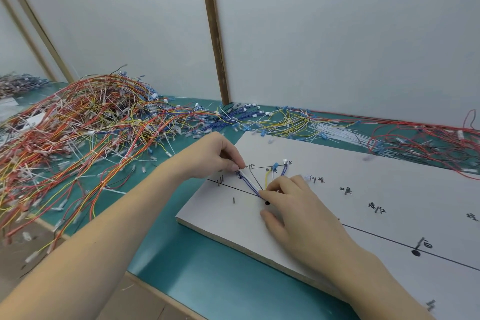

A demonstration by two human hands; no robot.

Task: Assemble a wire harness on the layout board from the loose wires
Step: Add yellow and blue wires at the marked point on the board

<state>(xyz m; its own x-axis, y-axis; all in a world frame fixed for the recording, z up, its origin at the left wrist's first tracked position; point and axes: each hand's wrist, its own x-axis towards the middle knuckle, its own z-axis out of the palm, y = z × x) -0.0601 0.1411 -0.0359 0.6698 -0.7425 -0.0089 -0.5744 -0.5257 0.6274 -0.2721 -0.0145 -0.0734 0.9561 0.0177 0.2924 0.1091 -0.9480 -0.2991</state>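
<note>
The white layout board [363,202] is lying on the teal worktop [207,280], marked with black lines, handwritten labels and small upright pins; on its near-left part a few wires [250,183] – blue, white and yellow – are fanning out from one point beside a black dot [267,203]; the left hand [215,156] is pinching the far ends of the blue and white strands between thumb and curled fingers; the right hand [291,205] is pressing down with curled fingers where the strands are meeting, its thumb resting on the board; two branches are ending in a blue terminal [275,165] and a white connector [285,161]; a big tangle of loose wires [91,122] – mostly red, orange and yellow – is heaped on the worktop to the left, with more trailing along the wall [337,34] behind the board.
</note>
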